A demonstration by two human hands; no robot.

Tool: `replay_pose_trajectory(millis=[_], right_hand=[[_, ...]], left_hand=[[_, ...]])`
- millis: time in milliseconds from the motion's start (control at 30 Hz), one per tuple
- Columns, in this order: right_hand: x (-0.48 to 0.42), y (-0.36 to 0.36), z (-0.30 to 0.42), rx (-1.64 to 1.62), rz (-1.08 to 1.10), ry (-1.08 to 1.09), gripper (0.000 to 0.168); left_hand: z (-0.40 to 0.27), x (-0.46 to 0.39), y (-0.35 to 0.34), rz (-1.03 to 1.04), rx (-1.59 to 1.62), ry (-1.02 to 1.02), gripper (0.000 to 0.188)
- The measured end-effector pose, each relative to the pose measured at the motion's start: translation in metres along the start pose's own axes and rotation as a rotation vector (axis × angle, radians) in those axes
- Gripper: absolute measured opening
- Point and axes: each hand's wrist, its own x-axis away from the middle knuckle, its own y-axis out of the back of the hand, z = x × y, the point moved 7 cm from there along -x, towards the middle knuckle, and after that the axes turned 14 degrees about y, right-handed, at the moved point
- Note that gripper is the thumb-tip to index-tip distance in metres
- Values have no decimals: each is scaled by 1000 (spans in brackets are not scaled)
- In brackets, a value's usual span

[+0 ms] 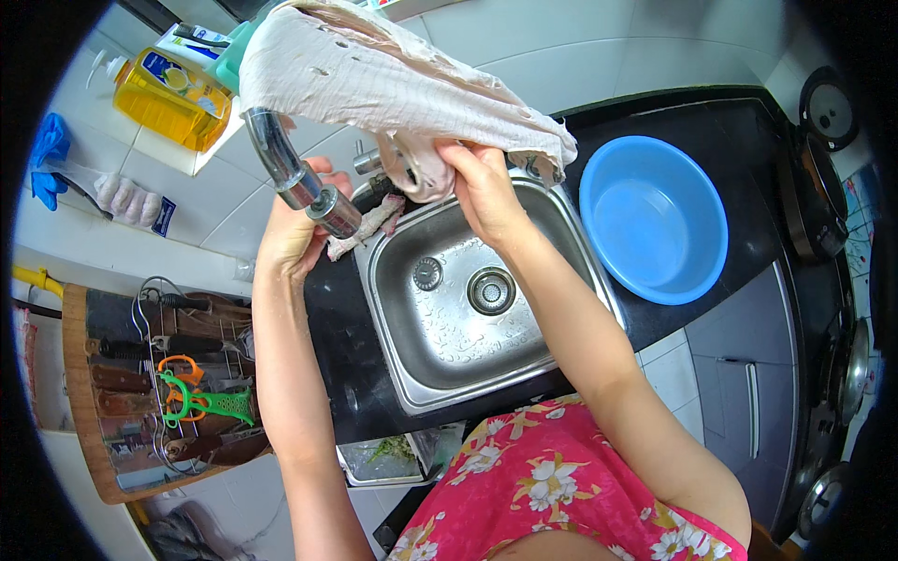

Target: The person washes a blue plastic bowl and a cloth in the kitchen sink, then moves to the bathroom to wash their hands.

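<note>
A worn, off-white cloth with several small holes hangs draped over the curved chrome faucet, above the back of the sink. My right hand pinches the cloth's lower fold between thumb and fingers. My left hand is behind and beside the faucet's spout; the spout hides part of it, and whether its fingers touch anything cannot be told. Below lies the wet stainless steel sink with its drain strainer. A crumpled, pinkish-white rag rests on the sink's back left corner.
A blue plastic basin stands on the black countertop right of the sink. A yellow soap pump bottle is on the ledge at upper left. A wire rack with knives, orange scissors and a green peeler is at left. Pan lids are at far right.
</note>
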Motion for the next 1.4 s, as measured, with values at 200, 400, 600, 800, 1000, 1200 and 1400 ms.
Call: replay_pose_trajectory(millis=[200, 400, 600, 800, 1000, 1200, 1400], right_hand=[[32, -18, -31, -208, 107, -459, 32], [35, -24, -37, -66, 217, -523, 29], [101, 67, -97, 274, 372, -917, 38], [169, 81, -20, 1317, 1043, -680, 39], [113, 99, 140, 1384, 576, -160, 28], [74, 165, 206, 1415, 30, -130, 24], [-9, 169, 82, 933, 159, -242, 63]], left_hand=[[-21, 5, -36, -202, -346, -225, 36], [-5, -5, -22, -190, -282, -299, 36], [40, -22, -22, -189, -81, -309, 31], [70, -6, 2, -102, 356, -174, 33], [102, 21, 35, -330, 201, -27, 33], [-59, 100, 4, -573, -212, -800, 25], [-163, 141, -130, -441, -1090, -1302, 23]])
